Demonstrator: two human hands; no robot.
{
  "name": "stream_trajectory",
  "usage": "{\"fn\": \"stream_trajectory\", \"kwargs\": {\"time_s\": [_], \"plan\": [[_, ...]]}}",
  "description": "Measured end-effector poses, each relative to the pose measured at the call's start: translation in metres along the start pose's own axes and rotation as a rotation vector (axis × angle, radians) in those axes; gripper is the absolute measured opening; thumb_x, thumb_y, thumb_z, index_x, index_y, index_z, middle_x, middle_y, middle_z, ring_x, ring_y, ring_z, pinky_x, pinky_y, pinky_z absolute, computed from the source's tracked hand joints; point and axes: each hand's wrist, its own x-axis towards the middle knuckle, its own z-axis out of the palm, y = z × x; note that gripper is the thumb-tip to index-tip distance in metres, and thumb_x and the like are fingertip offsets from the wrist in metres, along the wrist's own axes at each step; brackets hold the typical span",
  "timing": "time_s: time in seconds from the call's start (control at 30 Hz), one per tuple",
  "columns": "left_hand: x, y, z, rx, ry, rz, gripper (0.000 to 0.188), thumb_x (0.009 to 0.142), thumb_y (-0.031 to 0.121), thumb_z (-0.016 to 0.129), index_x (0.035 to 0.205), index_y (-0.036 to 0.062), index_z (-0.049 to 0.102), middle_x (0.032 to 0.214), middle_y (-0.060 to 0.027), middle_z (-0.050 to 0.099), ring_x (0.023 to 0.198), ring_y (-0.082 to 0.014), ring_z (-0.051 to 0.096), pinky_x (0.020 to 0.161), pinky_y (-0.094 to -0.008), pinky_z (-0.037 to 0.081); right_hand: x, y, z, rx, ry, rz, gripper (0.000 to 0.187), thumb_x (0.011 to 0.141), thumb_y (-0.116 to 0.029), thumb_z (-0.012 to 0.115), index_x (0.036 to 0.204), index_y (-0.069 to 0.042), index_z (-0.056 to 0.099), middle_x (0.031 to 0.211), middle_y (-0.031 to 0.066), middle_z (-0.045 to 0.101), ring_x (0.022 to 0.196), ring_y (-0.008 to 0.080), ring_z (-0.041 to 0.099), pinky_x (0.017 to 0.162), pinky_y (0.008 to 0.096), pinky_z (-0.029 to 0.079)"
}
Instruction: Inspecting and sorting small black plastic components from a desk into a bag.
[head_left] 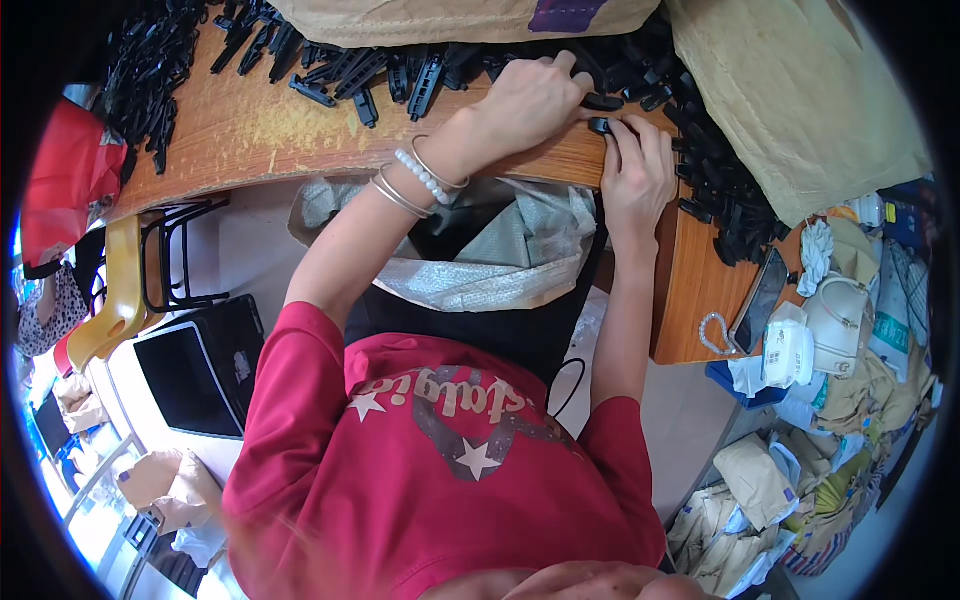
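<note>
Worktop [215, 150] in wood grain, its finish worn pale near the curved front edge, is strewn with black plastic parts as a person in a crimson T-shirt [400, 520] handles them with bare hands. The right hand [640, 180], at the worktop's edge, has its thumb and index finger closed around a small black piece [599, 126]. The left hand [535, 100] bends in beside it, fingers curled inward near another dark part [602, 102]; whether they grip anything cannot be told, since the back of the hand covers them. Metal bangles [400, 203] and a string of pale beads [425, 180] circle the left wrist.

Slim black clips [365, 75] lie scattered left of the hands, with a dense heap [150, 70] at far left and a darker pile [730, 195] spilling down the right side. A tan paper sack [440, 20] rests behind the clips, and another sack [800, 100] stands at right. A phone [758, 300] and a beaded bracelet [711, 335] lie near the right-hand edge, close to a white handbag [838, 318]. Below the worktop, an open woven sack [480, 285] gapes at the person's lap.
</note>
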Motion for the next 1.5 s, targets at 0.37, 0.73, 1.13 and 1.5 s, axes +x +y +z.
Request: {"fn": "stream_trajectory", "kwargs": {"time_s": [0.37, 0.73, 1.13, 1.5], "plan": [[-0.048, 0.027, -0.030, -0.181, 0.011, -0.278, 0.021, 0.086, 0.017, 0.059, 0.096, -0.0013, 0.056, 0.074, -0.0173, 0.062, 0.061, -0.0296, 0.063, 0.053, -0.0354, 0.051, 0.002, 0.000, -0.004, -0.061, -0.026, 0.024, 0.021, 0.076, 0.001, 0.064, 0.097, -0.001, 0.060, 0.103, 0.0101, 0.055, 0.093, 0.0270, 0.052, 0.079, 0.0381, 0.040], [-0.062, 0.022, -0.042, -1.491, -0.075, -0.671, 0.031, 0.098, 0.013, 0.040, 0.110, -0.0094, 0.059, 0.074, -0.0088, 0.064, 0.058, -0.0121, 0.061, 0.051, -0.0223, 0.051, -0.004, -0.028, -0.040, 0.972, -0.127, 0.410, 0.023, 0.081, 0.007, 0.063, 0.102, 0.001, 0.069, 0.095, 0.0087, 0.065, 0.082, 0.0115, 0.062, 0.070, 0.0201, 0.049], [-0.066, 0.040, -0.062, -0.785, 0.006, -0.277, 0.036, 0.079, 0.007, 0.069, 0.113, -0.0016, 0.061, 0.079, -0.0139, 0.067, 0.060, -0.0153, 0.061, 0.056, -0.0271, 0.049, -0.011, -0.049, -0.035, 1.142, -0.007, 0.495, 0.047, 0.073, 0.009, 0.069, 0.118, 0.004, 0.057, 0.110, 0.0101, 0.054, 0.079, 0.0106, 0.058, 0.070, 0.0219, 0.051], [-0.058, 0.041, -0.044, -1.056, 0.086, -0.350, 0.026, 0.086, 0.021, 0.067, 0.100, -0.0015, 0.067, 0.071, -0.0088, 0.065, 0.061, -0.0104, 0.056, 0.056, -0.0279, 0.048, -0.016, -0.027, -0.029, 1.107, -0.100, 0.474, 0.024, 0.076, 0.004, 0.070, 0.099, 0.003, 0.063, 0.094, 0.0054, 0.059, 0.077, 0.0088, 0.057, 0.065, 0.0191, 0.045]]}}
